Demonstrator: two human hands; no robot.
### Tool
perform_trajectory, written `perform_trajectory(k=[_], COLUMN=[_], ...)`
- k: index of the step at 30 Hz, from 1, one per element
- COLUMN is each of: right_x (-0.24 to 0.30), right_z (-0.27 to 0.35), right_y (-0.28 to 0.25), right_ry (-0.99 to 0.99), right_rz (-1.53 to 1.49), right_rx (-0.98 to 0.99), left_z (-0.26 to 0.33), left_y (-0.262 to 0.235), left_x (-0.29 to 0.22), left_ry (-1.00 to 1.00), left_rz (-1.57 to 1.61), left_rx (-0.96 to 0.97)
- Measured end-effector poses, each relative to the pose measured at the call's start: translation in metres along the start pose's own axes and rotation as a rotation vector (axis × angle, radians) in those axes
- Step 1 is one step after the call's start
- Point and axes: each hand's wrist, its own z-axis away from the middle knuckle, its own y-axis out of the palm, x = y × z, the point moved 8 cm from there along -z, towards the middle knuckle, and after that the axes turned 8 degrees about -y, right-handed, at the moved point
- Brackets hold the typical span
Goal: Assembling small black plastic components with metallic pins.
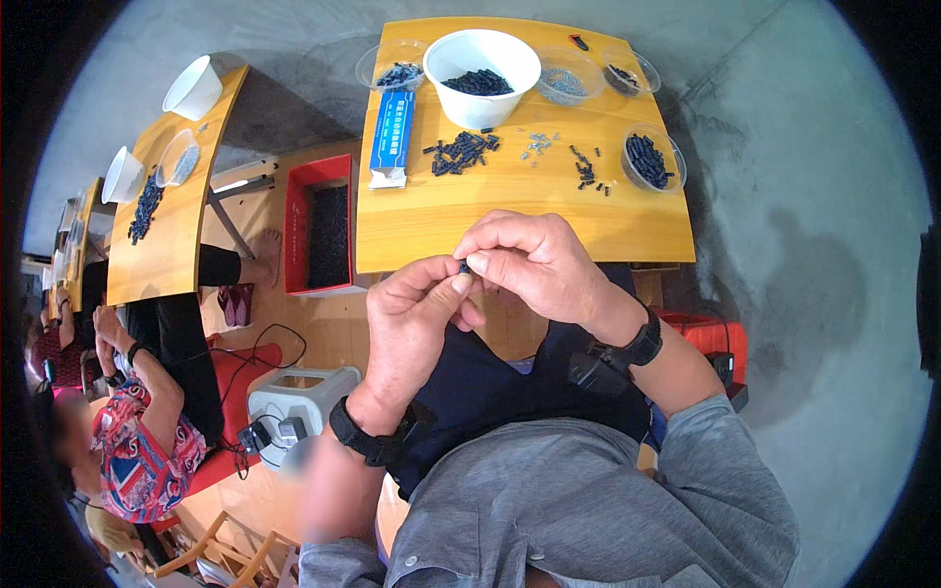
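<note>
Above my lap, just off the near edge of the wooden table [529, 225], both hands meet at the fingertips. My left hand [414, 306] pinches a small black cylindrical piece [465, 266] between thumb and fingers. My right hand [534, 263] has its thumb and forefinger closed at the same piece; whether it grips a separate tiny part is hidden. On the tabletop beyond lie a pile of black cylindrical pieces [461, 153], some small metal parts [538, 143] and a scatter of small black parts [586, 169].
Along the far side stand a white tub [482, 44] of black pieces and clear bowls [569, 73] of small parts. A clear bowl [649, 162] sits at right, a blue box [392, 137] at left. A red box [319, 225] is on the floor. A co-worker [147, 431] sits at left.
</note>
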Motion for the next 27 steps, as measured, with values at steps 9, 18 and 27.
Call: perform_trajectory(k=[9, 18, 27], right_x=[-0.013, -0.011, -0.015], right_z=[0.000, -0.004, -0.004], right_y=[-0.001, 0.001, 0.002], right_ry=[0.223, 0.169, 0.156], right_rz=[-0.165, -0.138, -0.168], right_rx=[-0.028, -0.025, 0.008], left_z=[0.000, -0.003, -0.003], left_y=[0.000, -0.005, -0.005], left_x=[0.006, 0.008, 0.014], left_ry=[-0.038, -0.017, -0.075], left_rz=[0.138, 0.066, 0.158], left_rx=[0.022, -0.018, 0.014])
